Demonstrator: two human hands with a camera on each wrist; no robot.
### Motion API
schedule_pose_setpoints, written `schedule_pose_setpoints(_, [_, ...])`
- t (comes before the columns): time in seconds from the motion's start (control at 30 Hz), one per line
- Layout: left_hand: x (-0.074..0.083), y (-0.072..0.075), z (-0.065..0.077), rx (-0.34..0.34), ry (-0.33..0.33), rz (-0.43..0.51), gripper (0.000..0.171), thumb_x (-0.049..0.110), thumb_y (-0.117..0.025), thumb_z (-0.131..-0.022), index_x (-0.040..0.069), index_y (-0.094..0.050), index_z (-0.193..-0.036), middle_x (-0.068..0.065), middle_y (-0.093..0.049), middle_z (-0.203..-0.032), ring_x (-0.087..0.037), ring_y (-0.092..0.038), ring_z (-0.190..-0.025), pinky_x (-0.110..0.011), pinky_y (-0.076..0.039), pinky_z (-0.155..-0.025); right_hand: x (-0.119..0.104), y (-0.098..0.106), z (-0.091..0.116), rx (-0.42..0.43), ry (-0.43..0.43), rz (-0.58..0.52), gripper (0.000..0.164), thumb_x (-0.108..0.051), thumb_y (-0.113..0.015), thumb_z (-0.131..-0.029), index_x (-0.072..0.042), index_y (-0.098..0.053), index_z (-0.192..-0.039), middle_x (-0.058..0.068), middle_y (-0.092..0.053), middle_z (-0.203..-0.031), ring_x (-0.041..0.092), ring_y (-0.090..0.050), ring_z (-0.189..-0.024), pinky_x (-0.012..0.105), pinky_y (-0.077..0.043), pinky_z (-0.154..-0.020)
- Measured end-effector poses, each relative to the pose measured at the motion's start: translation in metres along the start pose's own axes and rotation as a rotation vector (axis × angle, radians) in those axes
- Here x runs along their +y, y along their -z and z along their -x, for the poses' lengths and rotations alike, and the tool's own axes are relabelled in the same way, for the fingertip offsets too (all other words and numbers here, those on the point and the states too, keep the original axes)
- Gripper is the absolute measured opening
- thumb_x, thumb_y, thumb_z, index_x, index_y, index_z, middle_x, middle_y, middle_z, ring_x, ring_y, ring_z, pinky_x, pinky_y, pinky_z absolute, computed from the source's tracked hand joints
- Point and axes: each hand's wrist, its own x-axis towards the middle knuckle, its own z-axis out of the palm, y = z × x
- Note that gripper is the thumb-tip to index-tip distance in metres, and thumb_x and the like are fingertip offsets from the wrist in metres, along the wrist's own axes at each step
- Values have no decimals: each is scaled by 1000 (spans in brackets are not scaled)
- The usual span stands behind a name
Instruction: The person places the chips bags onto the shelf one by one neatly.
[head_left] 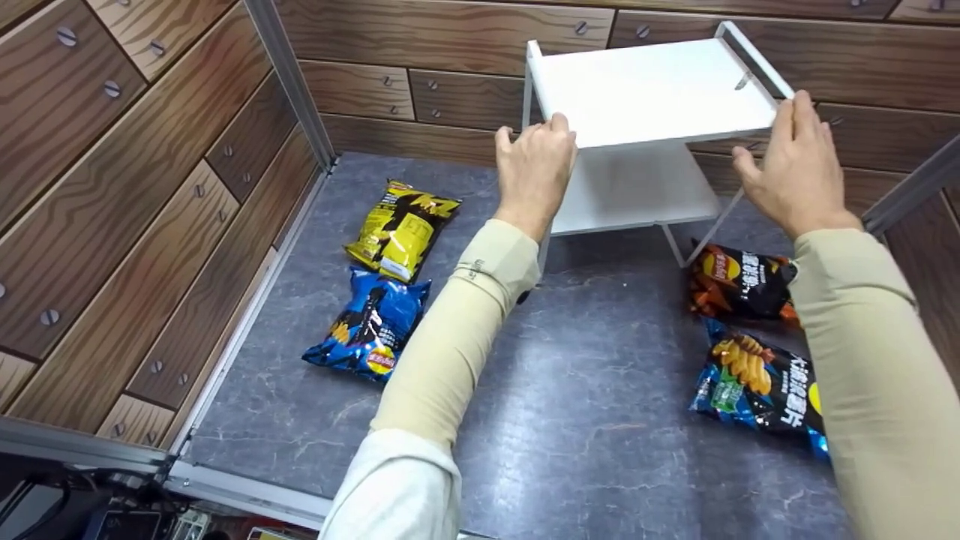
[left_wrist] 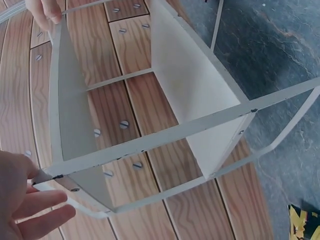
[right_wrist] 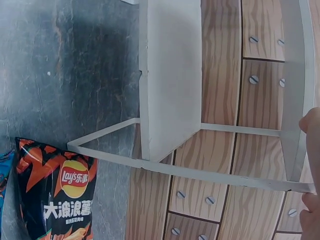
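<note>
A white two-tier shelf rack (head_left: pixel 652 94) with thin metal legs stands before me, tilted in the head view. My left hand (head_left: pixel 534 172) grips its near left top corner, and the left wrist view shows thumb and fingers around that corner (left_wrist: pixel 47 176). At the near right top corner my right hand (head_left: pixel 810 169) holds the side rail, thumb spread toward the board. The rack's lower board (right_wrist: pixel 172 75) is bare. Whether all the legs touch the floor, I cannot tell.
Left on the grey floor (head_left: pixel 585 390) lie a yellow chip bag (head_left: pixel 409 232) and a blue one (head_left: pixel 375 319). To the right, a black-and-orange chip bag (head_left: pixel 739 281) lies close to a rack leg, above a blue-and-black bag (head_left: pixel 765 382). Wood-patterned walls (head_left: pixel 450 34) enclose the floor.
</note>
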Motion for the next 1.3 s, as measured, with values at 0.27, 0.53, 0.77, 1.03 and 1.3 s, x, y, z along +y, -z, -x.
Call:
schedule_pose_setpoints(0.27, [-8,4,0,4,-34,6,19,27,-55,-95,17,-71,-94,2,-71,-70,-15,-71,-68,-39,-50,-92,-3,-2,13,45,24,71,82,-39,-41,-101,9,-2,-155,27,3,-164,50,-12,-149,57,0,-125])
schedule_pose_setpoints(0.53, [-20,9,1,-2,-50,47,22,23,-52,-95,15,-72,-89,-2,-72,-70,-19,-72,-68,-41,-51,-91,-7,-7,29,124,55,83,76,-35,-43,-100,5,-11,-156,24,-8,-165,48,-22,-147,55,-4,-126])
schedule_pose_setpoints(0.77, [-30,12,6,3,-67,60,22,20,-52,-94,13,-71,-87,-3,-70,-67,-22,-71,-65,-41,-52,-91,-10,-13,46,222,109,73,72,-31,-49,-97,4,-22,-154,23,-20,-163,48,-32,-143,55,-11,-125])
schedule_pose_setpoints(1.03, [-43,17,10,2,-74,79,21,18,-53,-93,12,-71,-85,-5,-72,-69,-24,-71,-65,-42,-52,-93,-13,-19,64,360,208,33,66,-24,-54,-93,3,-35,-151,22,-34,-158,49,-44,-133,55,-23,-121])
schedule_pose_setpoints(1.3, [-56,24,15,-31,-94,99,19,16,-54,-91,10,-71,-87,-5,-69,-65,-23,-67,-62,-43,-50,-96,-16,-27,80,447,297,1,62,-20,-54,-92,1,-40,-148,22,-40,-154,48,-48,-128,56,-28,-118])
